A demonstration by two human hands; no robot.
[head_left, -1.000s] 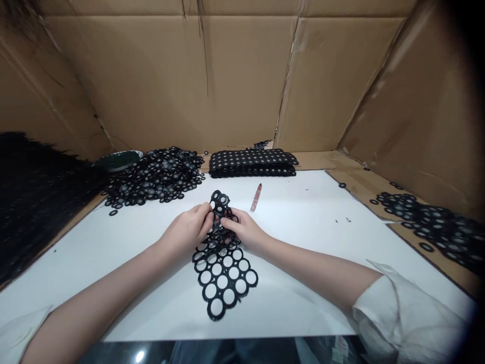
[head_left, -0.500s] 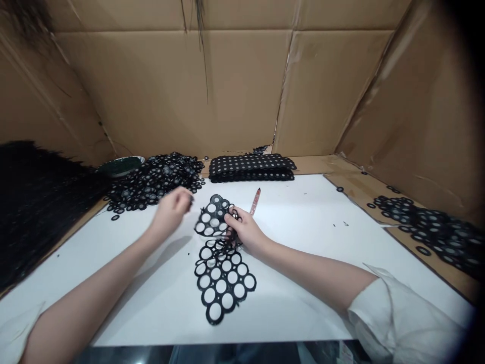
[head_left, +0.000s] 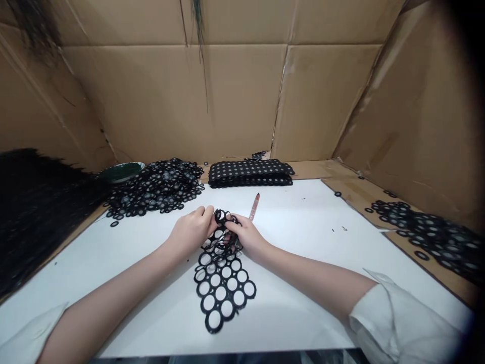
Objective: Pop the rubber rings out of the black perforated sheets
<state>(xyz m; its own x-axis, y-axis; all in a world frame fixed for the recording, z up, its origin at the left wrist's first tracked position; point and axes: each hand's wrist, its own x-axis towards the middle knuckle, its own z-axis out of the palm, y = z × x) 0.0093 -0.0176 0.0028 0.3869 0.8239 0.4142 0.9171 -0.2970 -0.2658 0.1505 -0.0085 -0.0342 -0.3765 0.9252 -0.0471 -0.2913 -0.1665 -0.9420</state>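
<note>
A mesh of joined black rings (head_left: 226, 308) hangs down over the white board at the middle. Its upper part is bunched, with loose black strands among the rings. My right hand (head_left: 247, 235) grips this bunched part, thumb on top. Against the mesh's top left edge, my left hand (head_left: 194, 225) is closed, its fingertips pinched at a black ring (head_left: 220, 217). The fingers partly hide whether that ring is joined to the mesh.
A heap of loose black rings (head_left: 159, 184) lies at the back left beside a dish (head_left: 123, 172) and black bristly strands (head_left: 41, 217). Behind are folded ring sheets (head_left: 250, 173). A reddish pencil-like stick (head_left: 255, 206) lies near my right hand; more rings (head_left: 428, 230) lie right. Cardboard walls (head_left: 235, 101) enclose the board.
My left hand has moved right, from beside the ring heap to the mesh, with something small and dark at its fingertips. My right hand has kept its grip. The view has tilted slightly up.
</note>
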